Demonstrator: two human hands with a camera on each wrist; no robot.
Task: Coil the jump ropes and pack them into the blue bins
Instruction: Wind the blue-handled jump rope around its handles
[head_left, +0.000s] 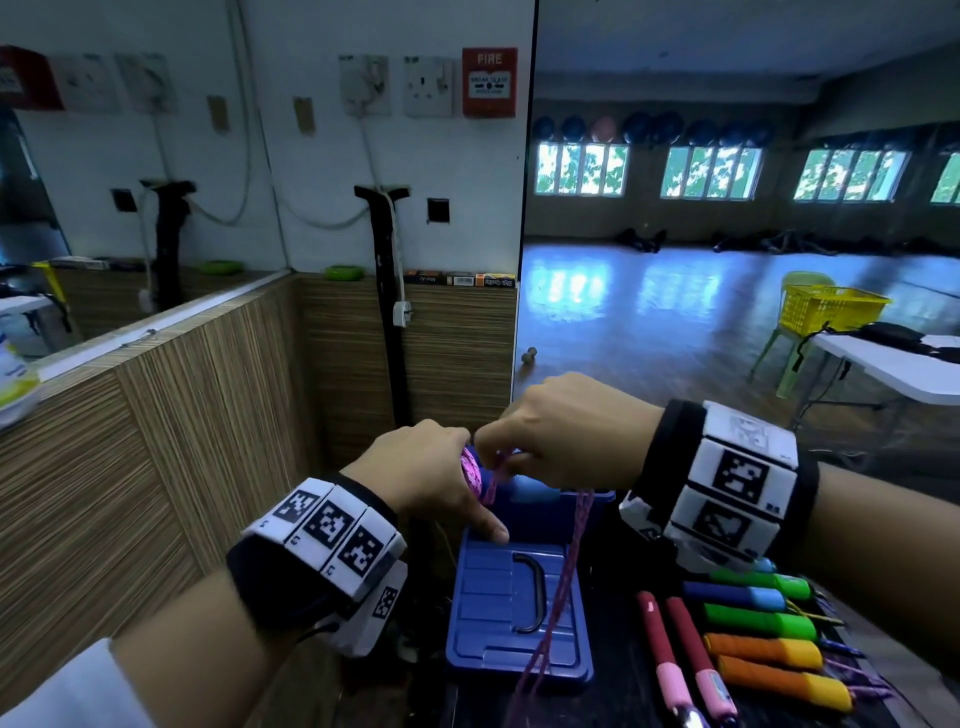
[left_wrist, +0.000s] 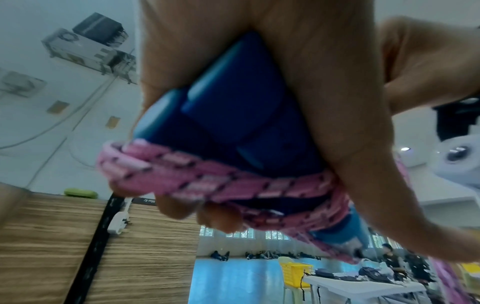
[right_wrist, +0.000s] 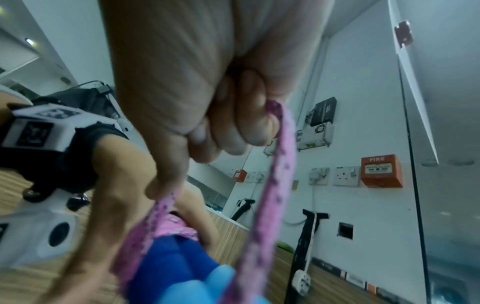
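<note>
Left hand (head_left: 435, 478) grips paired blue handles (left_wrist: 233, 115), the pink flecked jump rope (left_wrist: 215, 185) wound round them. Right hand (head_left: 563, 436), just beside it, pinches the cord's loose run, which trails below both hands over the blue bin lid (head_left: 511, 613). Risk: slackened tension would likely let turns slip off the handle ends.

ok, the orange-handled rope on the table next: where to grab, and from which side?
Probably from above, fingers closing across both orange handles at mid-length. They lie flat, side by side, tops exposed; the green handles sit close alongside, so a side approach looks crowded. The rope tails trail off right.
</note>
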